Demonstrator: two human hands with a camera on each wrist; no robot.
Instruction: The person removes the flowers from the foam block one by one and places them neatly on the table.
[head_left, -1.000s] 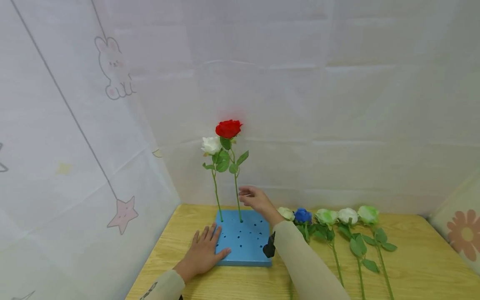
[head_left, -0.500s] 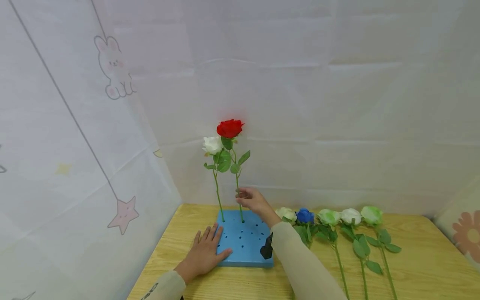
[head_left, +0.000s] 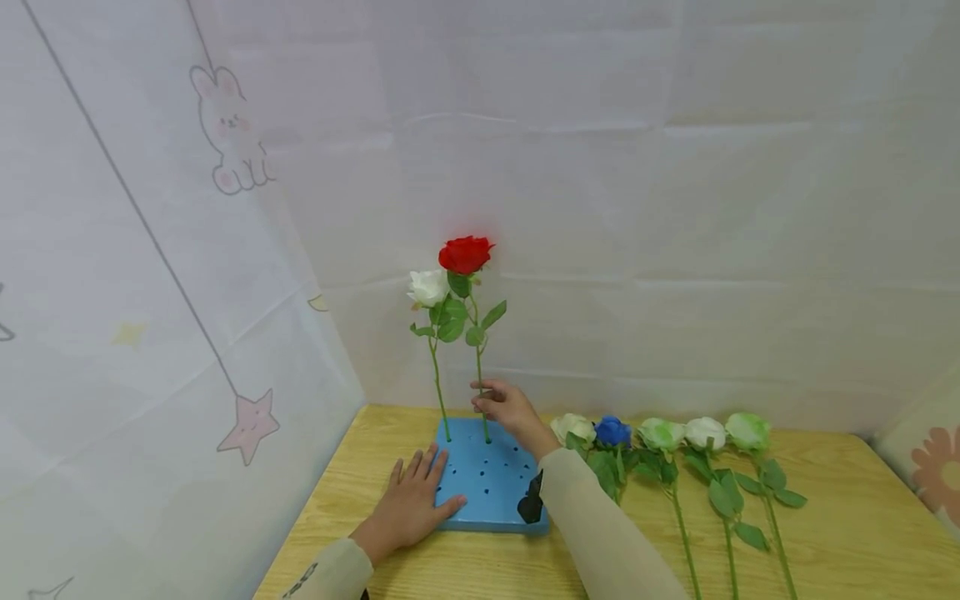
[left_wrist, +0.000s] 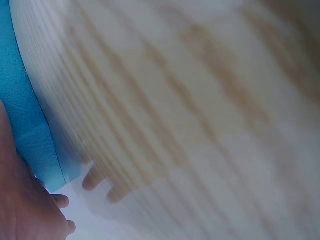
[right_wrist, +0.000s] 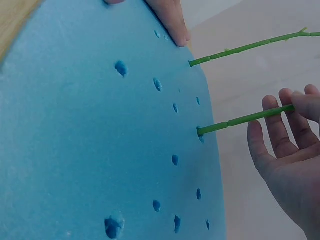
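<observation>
At the back edge of the blue foam block, my right hand pinches the red rose stem, upright in its hole beside the white rose. My left hand presses flat, fingers spread, on the block's left edge; bare table lies in front.

- A small craft corner, set up like a booth at home or in a hobby room rather than a shop or a lab.
- White cloth sheets hang as walls on three sides, creased and taped, printed with a cartoon bunny, a pink star and a flower.
- A light wooden counter fills the floor of the booth.
- On it sit a blue foam block full of holes and a row of artificial roses.
</observation>
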